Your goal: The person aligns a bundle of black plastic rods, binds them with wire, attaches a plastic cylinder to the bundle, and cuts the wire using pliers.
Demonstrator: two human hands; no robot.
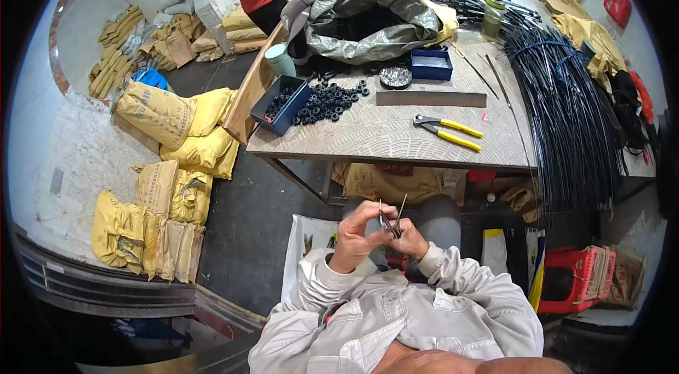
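Note:
In front of my lap, below the table's near edge, my left hand [356,238] and my right hand [410,240] come together. Between them is a scissor-like metal tool [393,227], its two narrow prongs spread and pointing up. The left thumb and fingers pinch at the tool. My right fingers are closed around its lower part, and they hide most of it. An orange-red bit shows below the right hand. Whether the tool is scissors or pliers, I cannot tell.
On the table [339,137] lie yellow-handled pincers [449,132], a steel ruler-like strip [431,99], black rings [329,102], a blue bin [281,105] and black rods [566,112]. Yellow sacks [159,116] are stacked left. A red stool [576,278] stands right. Other people are at the far side.

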